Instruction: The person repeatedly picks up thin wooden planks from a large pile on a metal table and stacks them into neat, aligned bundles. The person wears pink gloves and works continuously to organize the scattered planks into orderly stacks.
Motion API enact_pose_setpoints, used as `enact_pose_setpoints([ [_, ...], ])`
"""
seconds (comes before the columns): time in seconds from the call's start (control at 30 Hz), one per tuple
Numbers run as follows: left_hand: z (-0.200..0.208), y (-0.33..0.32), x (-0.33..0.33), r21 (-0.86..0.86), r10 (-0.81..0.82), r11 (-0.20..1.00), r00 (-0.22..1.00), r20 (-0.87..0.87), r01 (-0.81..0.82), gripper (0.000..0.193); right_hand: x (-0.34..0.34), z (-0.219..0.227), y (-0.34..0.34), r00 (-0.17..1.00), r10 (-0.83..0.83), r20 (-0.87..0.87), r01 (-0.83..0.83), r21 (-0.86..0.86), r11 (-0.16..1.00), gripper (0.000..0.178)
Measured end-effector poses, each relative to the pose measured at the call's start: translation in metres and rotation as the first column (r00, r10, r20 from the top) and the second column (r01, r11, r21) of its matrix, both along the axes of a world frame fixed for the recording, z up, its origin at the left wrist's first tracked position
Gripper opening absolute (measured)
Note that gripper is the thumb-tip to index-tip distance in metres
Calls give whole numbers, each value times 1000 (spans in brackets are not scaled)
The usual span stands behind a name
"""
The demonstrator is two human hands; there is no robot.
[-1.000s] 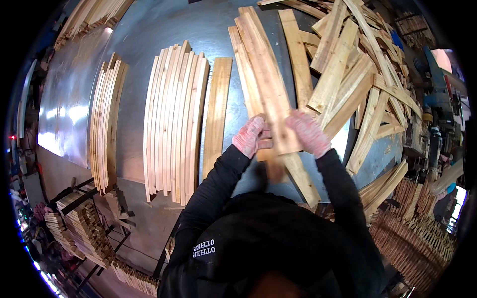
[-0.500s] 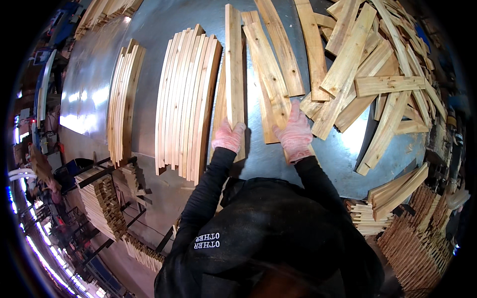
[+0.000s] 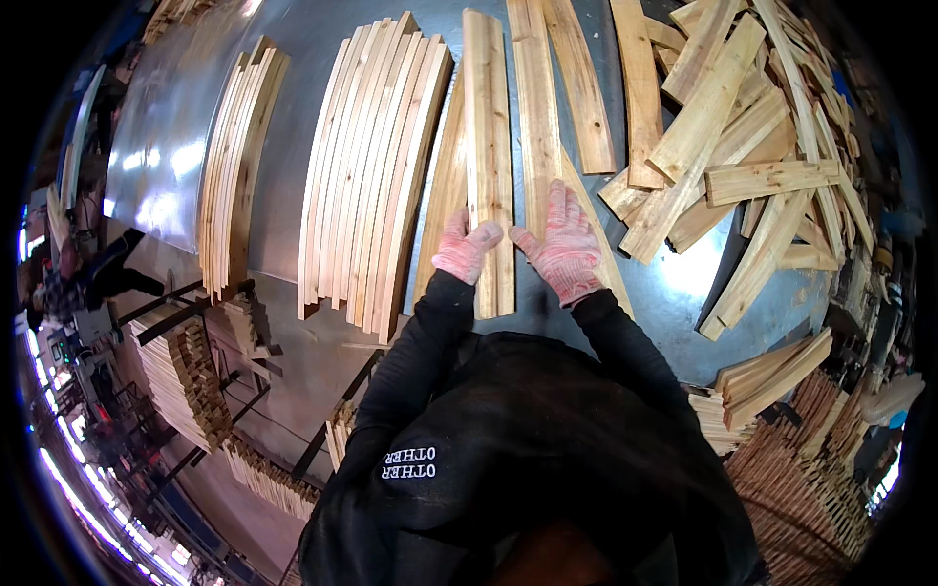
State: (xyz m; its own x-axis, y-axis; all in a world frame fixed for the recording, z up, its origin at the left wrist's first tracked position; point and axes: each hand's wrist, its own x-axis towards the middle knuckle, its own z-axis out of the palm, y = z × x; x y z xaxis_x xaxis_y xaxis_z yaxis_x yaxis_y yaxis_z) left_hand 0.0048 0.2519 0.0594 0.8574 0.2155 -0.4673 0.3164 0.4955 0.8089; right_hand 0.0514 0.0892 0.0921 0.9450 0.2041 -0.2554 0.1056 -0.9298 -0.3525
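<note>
A long pale wooden board runs away from me over the metal table. My left hand, in a pink and white glove, grips its near part, fingers along the left side and thumb on top. Another board lies just to the right. My right hand, gloved alike, rests flat at that board's near end with fingers stretched and thumb pointing toward the first board. Beneath the left hand, a further board lies slanted. Part of one more board shows beside the right hand.
A row of boards on edge stands to the left, with a smaller row beyond it. A jumbled heap of boards covers the right of the metal table. Stacked wood stands at lower right.
The left hand's board has tilted over from its narrow edge, showing more of its broad face. My right hand has shifted left, and the board under it now lies straighter and closer.
</note>
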Motion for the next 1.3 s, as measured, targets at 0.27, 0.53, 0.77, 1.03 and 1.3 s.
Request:
enact_pose_setpoints([
  [0.27,46,5,25,-382,-162,898,971,178,219,62,15,21,-34,931,-173,-322,325,511,796,96],
  [0.53,34,-34,28,-207,-295,932,954,51,299,70,-17,44,-23,805,54,-591,387,592,707,104],
  [0.77,68,-18,36,-542,-304,772,942,141,331,49,-13,31,-107,653,104,-750,722,659,212,73],
  [1.03,94,-1,78,-106,-194,973,974,116,206,54,-27,4,-123,643,10,-766,678,575,458,86],
  [1.3,169,96,378,999,161,23,986,38,-42,49,-23,24,-96,769,-32,-639,530,608,591,89],
])
